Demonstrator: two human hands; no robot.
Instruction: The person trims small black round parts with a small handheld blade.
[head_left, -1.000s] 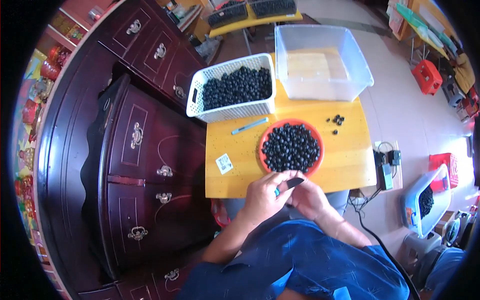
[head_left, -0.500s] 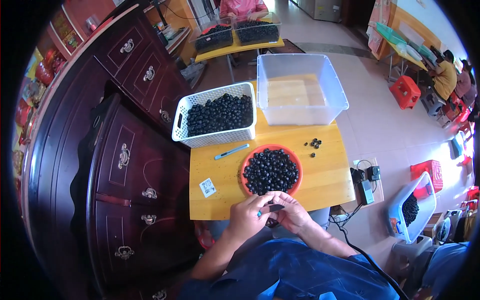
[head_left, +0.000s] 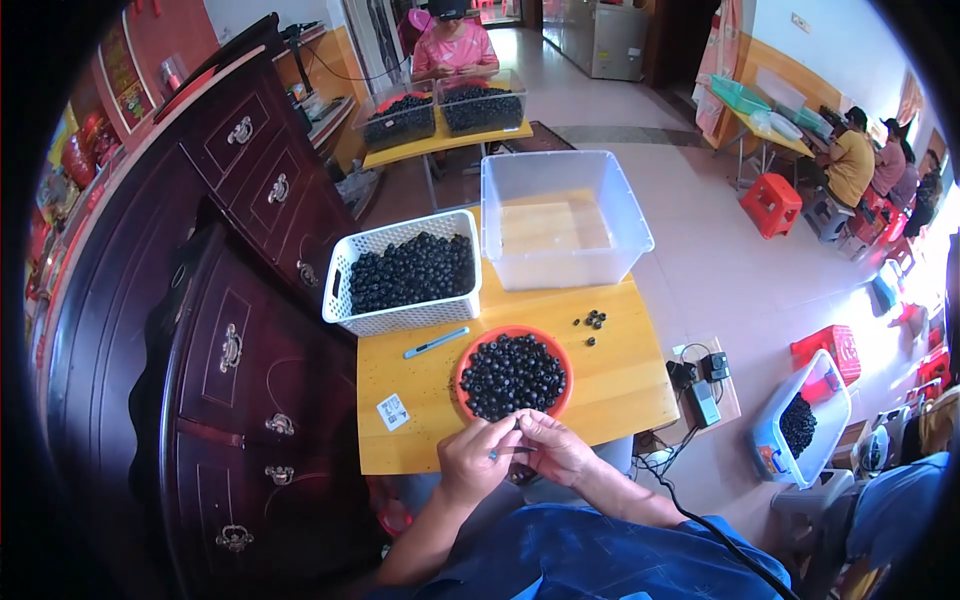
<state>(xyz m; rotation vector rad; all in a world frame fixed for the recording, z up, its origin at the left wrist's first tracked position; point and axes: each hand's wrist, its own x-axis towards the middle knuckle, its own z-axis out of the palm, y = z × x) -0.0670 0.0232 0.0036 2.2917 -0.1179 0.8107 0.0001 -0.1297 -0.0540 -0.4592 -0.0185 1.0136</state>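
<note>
My left hand (head_left: 468,462) is closed around a small knife (head_left: 514,450); a bit of its teal handle and a dark blade show between my hands. Against it, my right hand (head_left: 556,452) is closed in a pinch, with what looks like a small black round piece at the fingertips, mostly hidden. Both hands meet at the near rim of a red-orange bowl (head_left: 568,392), heaped with small black round pieces (head_left: 512,375), some with a hole. On the wooden table (head_left: 620,390) lie a light-blue pen-shaped cutter (head_left: 437,342) and several loose black pieces (head_left: 595,319).
A white perforated basket (head_left: 400,322) of black pieces stands at the table's far left, beside a clear plastic bin (head_left: 565,270). A white printed label (head_left: 393,412) lies at left. Dark drawers (head_left: 250,390) flank the table; a power strip (head_left: 703,402) with cables sits right. A person (head_left: 455,50) sits opposite.
The view has tilted up, so the table appears lower and further left. My hands stay together at the bowl's near side; the knife blade now shows thinner, more edge-on.
</note>
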